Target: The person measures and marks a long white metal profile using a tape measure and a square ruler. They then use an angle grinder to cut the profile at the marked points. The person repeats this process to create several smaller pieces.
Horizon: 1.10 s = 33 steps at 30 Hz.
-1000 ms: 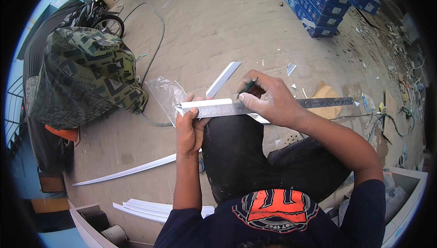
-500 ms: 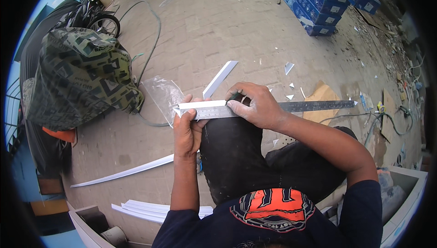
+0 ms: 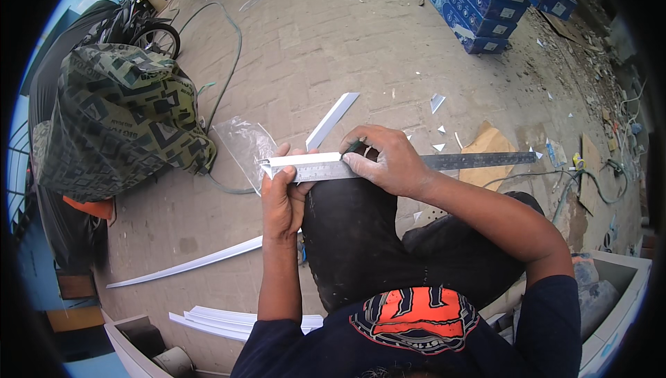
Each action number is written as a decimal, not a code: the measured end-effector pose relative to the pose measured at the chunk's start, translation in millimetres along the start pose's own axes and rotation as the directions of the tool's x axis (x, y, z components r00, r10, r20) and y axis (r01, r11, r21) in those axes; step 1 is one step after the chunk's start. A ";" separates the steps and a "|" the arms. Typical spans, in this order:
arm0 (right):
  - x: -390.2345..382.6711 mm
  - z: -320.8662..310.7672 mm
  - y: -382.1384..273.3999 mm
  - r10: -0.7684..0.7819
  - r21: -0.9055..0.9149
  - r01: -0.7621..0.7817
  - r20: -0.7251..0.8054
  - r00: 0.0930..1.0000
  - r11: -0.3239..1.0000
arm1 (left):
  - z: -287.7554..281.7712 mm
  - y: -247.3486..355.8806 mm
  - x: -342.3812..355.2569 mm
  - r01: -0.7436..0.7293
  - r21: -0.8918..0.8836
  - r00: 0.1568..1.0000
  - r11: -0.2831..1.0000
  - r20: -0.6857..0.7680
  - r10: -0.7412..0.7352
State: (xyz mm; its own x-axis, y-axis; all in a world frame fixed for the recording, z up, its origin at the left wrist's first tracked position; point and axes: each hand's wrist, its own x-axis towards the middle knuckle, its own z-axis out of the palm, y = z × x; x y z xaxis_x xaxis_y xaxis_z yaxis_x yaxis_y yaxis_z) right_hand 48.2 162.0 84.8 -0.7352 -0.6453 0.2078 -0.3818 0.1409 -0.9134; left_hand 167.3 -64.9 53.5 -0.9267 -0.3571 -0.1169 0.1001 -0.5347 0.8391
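Observation:
My left hand (image 3: 284,204) pinches a short white trim piece (image 3: 305,159) together with a long steel ruler (image 3: 444,161), thumb on the ruler's left end. The two lie side by side above my dark trousered knee (image 3: 347,239). My right hand (image 3: 388,163) has a small dark green marking tool (image 3: 354,147) between curled fingers, its tip at the trim's right end, the thumb pressed near the ruler; the tool's exact kind is unclear. Beyond my hands a loose trim offcut (image 3: 331,120) and a clear plastic bag (image 3: 237,142) lie on the paving.
A patterned cover (image 3: 118,121) is at left beside a motorcycle (image 3: 149,38). Blue boxes (image 3: 479,10) are stacked at upper right. Long white trim strips (image 3: 243,321) lie near me. Cardboard (image 3: 489,135), a hose (image 3: 236,45), cables and debris are on the ground.
My right hand has moved down and left, bringing the green tool lower onto the trim's end. The held pieces have shifted slightly left in view.

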 end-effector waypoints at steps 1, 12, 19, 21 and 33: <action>-0.2 0.7 0.4 0.006 0.001 -0.006 -0.007 1.000 1.000 | 0.2 0.1 -0.2 -0.002 -0.001 1.000 1.000 0.002 0.002; 0.2 2.0 -0.3 0.021 -0.009 -0.021 -0.012 1.000 1.000 | -0.8 -0.3 -0.6 -0.015 -0.010 1.000 1.000 0.013 0.015; 0.8 2.9 -3.1 0.054 -0.002 -0.054 -0.008 0.998 0.999 | 0.3 0.6 -1.7 -0.013 -0.007 1.000 1.000 -0.009 0.013; 1.6 2.2 -3.0 0.038 -0.015 -0.038 -0.007 0.999 0.999 | -0.1 1.1 -1.6 -0.010 -0.013 1.000 1.000 -0.006 0.010; 5.0 0.5 -9.6 0.085 0.034 -0.085 0.005 0.996 0.996 | -2.8 0.5 -1.7 -0.006 -0.014 1.000 1.000 0.001 0.006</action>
State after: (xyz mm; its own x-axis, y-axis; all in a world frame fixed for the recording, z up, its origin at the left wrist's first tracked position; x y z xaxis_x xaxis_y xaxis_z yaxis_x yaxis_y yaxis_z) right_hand 48.5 157.0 94.4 -0.7623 -0.6346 0.1273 -0.2986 0.1702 -0.9391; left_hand 170.0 -66.7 52.6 -0.9266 -0.3593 -0.1109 0.1111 -0.5432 0.8322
